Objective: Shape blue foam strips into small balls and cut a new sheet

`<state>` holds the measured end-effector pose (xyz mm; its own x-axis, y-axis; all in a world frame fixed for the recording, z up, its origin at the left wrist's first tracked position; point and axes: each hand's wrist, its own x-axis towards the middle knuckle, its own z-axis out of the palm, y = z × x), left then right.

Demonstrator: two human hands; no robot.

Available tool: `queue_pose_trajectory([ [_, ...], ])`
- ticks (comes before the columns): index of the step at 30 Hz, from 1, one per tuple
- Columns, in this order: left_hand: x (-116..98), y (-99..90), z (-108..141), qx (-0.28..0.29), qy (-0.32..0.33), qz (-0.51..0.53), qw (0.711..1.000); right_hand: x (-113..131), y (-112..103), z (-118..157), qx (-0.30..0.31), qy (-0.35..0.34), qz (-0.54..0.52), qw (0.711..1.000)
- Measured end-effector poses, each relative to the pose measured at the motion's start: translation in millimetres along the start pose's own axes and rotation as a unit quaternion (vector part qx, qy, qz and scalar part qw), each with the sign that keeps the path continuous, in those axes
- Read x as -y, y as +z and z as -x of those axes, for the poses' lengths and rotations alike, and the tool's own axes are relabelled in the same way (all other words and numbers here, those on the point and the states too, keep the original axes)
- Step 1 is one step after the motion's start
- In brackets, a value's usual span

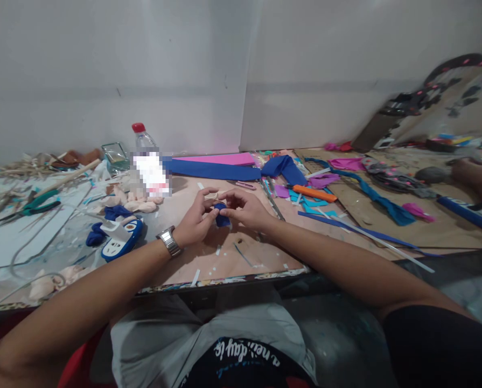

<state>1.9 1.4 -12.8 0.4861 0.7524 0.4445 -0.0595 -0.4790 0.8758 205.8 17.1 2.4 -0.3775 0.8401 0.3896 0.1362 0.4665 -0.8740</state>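
Note:
A small dark blue piece point(222, 215), seemingly cloth, is held between both hands above the middle of the worktable. My left hand point(197, 220), with a metal watch on its wrist, pinches the piece from the left. From the right, my right hand point(246, 209) has its thumb and fingers closed on the same piece. Something pale beige shows behind the blue piece, between the fingers; what it is cannot be made out.
Blue power strip point(121, 242), green-handled pliers point(42, 203) and a red-capped bottle point(144, 139) are on the left. Behind the hands lies a long blue strip point(216, 170). An orange cutter point(314, 193) rests right. At far right, another person's hand point(473, 178) shows.

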Motion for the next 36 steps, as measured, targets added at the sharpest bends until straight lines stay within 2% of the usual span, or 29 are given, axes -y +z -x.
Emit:
queue_pose_trajectory([
  [5, -4.0, 1.4, -0.2, 0.005, -0.007, 0.027, 1.0, 0.6, -1.4, 0.8, 0.016, -0.076, 0.073, 0.994],
  [8, -6.6, 1.4, -2.2, 0.017, -0.032, 0.061, 0.997, 1.2, -2.1, 1.2, 0.016, -0.112, 0.105, 0.988],
  [12, -6.2, 0.9, -4.7, 0.018, -0.079, 0.141, 0.987, 2.6, -3.6, 1.6, 0.026, -0.134, 0.13, 0.982],
  [16, -5.5, -0.1, -4.3, 0.008, -0.123, 0.174, 0.977, 3.7, -4.4, 1.8, 0.034, -0.143, 0.142, 0.979],
  [21, -8.4, 1.4, -1.7, 0.021, -0.129, 0.152, 0.98, 4.9, -1.9, 2.4, 0.025, -0.128, 0.126, 0.983],
  [25, -9.0, 4.9, -1.9, 0.038, -0.11, 0.122, 0.986, 4.7, 0.6, 3.3, 0.005, -0.099, 0.123, 0.987],
  [31, -5.0, 6.4, -4.8, 0.02, -0.107, 0.079, 0.991, 5.3, 1.3, 4.2, 0.012, -0.055, 0.09, 0.994],
  [36, -3.9, 4.2, -5.3, 0.023, -0.113, -0.005, 0.993, 7.4, 3.7, 5.7, 0.007, -0.029, 0.032, 0.999],
])
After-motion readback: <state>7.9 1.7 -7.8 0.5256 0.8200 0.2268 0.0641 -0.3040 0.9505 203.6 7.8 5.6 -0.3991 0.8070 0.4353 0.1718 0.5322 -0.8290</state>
